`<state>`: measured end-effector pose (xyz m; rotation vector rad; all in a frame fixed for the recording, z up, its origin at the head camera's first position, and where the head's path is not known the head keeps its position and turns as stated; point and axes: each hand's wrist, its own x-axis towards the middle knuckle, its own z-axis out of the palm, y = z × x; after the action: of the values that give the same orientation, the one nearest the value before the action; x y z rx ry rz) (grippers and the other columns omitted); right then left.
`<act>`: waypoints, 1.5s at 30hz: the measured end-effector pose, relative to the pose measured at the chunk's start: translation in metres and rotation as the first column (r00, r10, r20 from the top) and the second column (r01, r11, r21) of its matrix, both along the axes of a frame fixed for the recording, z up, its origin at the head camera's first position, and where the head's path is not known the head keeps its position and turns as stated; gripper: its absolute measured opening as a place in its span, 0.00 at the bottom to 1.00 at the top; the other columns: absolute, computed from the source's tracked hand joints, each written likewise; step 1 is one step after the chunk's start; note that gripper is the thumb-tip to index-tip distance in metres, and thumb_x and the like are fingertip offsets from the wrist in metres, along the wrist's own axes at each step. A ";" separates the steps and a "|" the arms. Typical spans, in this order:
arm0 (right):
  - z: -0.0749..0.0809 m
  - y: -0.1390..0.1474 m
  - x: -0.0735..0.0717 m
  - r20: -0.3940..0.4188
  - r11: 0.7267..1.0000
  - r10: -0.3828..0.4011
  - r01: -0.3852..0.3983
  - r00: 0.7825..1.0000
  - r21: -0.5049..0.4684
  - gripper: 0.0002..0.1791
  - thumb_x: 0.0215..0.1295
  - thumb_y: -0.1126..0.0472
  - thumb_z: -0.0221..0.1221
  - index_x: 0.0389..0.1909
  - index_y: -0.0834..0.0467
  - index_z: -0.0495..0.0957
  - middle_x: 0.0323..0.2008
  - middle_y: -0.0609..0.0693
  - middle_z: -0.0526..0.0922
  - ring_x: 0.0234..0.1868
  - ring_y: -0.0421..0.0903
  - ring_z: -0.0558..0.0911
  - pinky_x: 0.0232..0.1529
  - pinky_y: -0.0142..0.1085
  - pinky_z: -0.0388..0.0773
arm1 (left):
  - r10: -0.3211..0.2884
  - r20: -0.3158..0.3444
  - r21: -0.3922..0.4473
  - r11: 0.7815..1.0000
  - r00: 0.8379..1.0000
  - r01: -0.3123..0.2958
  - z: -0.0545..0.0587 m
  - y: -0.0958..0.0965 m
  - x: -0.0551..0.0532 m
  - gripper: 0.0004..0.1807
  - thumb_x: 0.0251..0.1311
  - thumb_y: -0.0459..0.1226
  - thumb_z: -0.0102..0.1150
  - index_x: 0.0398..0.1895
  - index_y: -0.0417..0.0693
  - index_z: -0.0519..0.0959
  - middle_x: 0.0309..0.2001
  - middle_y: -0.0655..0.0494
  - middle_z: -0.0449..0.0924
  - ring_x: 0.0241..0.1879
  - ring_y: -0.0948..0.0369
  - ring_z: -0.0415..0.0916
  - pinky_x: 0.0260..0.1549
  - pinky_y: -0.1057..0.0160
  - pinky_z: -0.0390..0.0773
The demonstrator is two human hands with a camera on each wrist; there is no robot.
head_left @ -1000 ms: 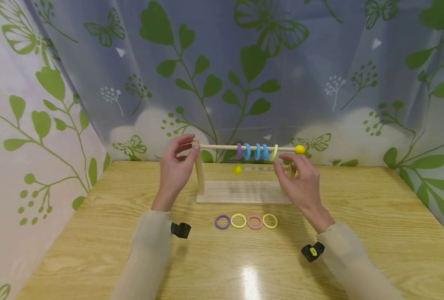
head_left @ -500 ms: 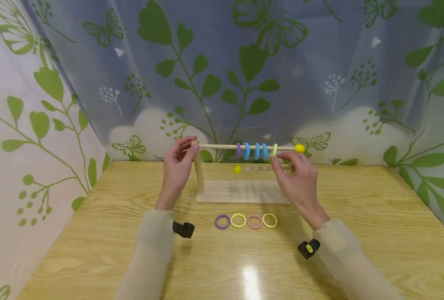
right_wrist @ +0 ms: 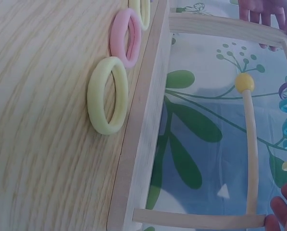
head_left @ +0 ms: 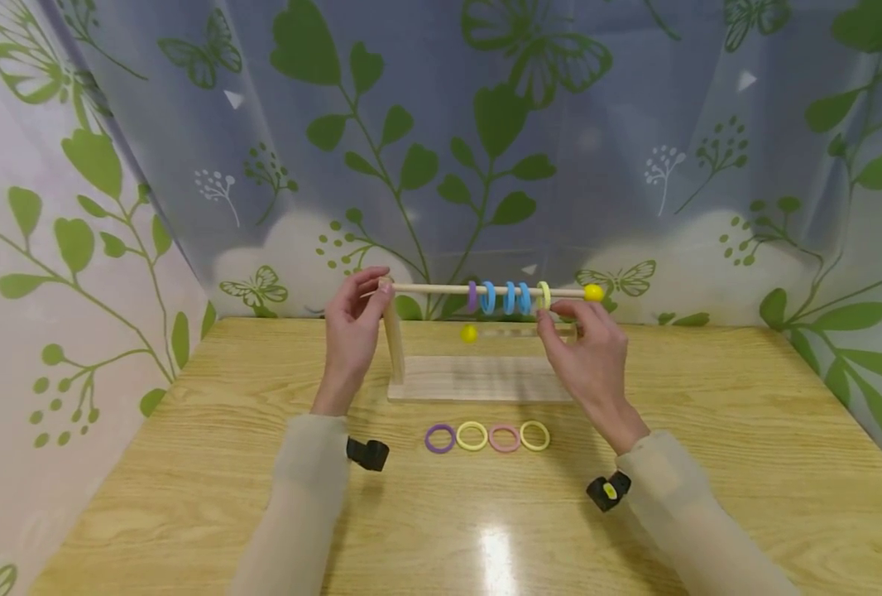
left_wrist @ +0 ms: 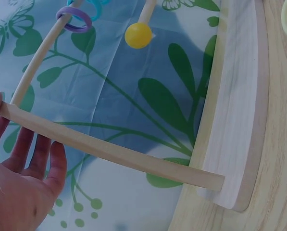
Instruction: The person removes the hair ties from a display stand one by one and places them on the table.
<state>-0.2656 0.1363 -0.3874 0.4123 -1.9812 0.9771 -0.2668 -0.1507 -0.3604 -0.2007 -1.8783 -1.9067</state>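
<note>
A wooden stand [head_left: 478,381] has a base board and a post at each end. Thumb in front and fingers behind, my left hand [head_left: 352,331] grips the top of its left post [left_wrist: 109,144]. From that post an upper rod [head_left: 433,289] runs right to a yellow ball [head_left: 593,293]. On it hang a purple ring [head_left: 472,296], several blue rings [head_left: 510,298] and a pale yellow ring [head_left: 544,295]. My right hand [head_left: 593,352] has thumb and forefinger at the lower edge of the pale yellow ring, pinching it; the right wrist view cuts off that contact.
A lower rod [right_wrist: 250,154] extends from the right post, ending in another yellow ball [head_left: 469,334]. In front of the base, a purple ring [head_left: 439,439], two yellow rings [head_left: 534,436] and a pink ring [head_left: 504,439] lie in a row on the wooden table [head_left: 225,497]. A patterned curtain hangs behind.
My right hand has shifted slightly left. The pale yellow ring, tilted a second ago, now hangs straighter on the rod. My left hand stays at the post top.
</note>
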 end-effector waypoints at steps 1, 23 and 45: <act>0.000 0.000 0.000 -0.003 1.000 0.000 0.000 1.000 -0.004 0.07 0.62 0.63 0.69 0.36 0.64 0.87 0.34 0.60 0.88 0.28 0.56 0.79 0.30 0.37 0.69 | 0.002 -0.008 0.002 1.000 1.000 -0.002 0.000 0.000 0.000 0.15 0.72 0.35 0.57 0.59 0.40 0.80 0.49 0.49 0.82 0.45 0.63 0.82 0.46 0.69 0.79; 0.001 0.006 0.005 -0.003 0.998 0.001 -0.001 1.000 -0.059 0.06 0.64 0.68 0.65 0.40 0.66 0.86 0.35 0.60 0.89 0.29 0.53 0.86 0.31 0.29 0.79 | -0.006 -0.013 -0.017 1.000 1.000 0.006 0.000 -0.001 0.003 0.14 0.74 0.36 0.56 0.58 0.42 0.80 0.50 0.49 0.80 0.43 0.65 0.81 0.47 0.68 0.81; 0.006 0.014 0.004 -0.034 0.995 -0.016 0.013 0.999 -0.094 0.07 0.65 0.69 0.64 0.41 0.65 0.86 0.34 0.59 0.90 0.32 0.53 0.87 0.32 0.29 0.79 | -0.047 0.062 -0.054 0.997 0.997 0.051 0.003 -0.006 0.005 0.15 0.75 0.37 0.54 0.60 0.44 0.77 0.56 0.43 0.79 0.49 0.53 0.80 0.47 0.68 0.81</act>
<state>-0.2617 0.1502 -0.3816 0.3601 -1.8963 1.0429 -0.2618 -0.1568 -0.3575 -0.2109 -1.9847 -1.9140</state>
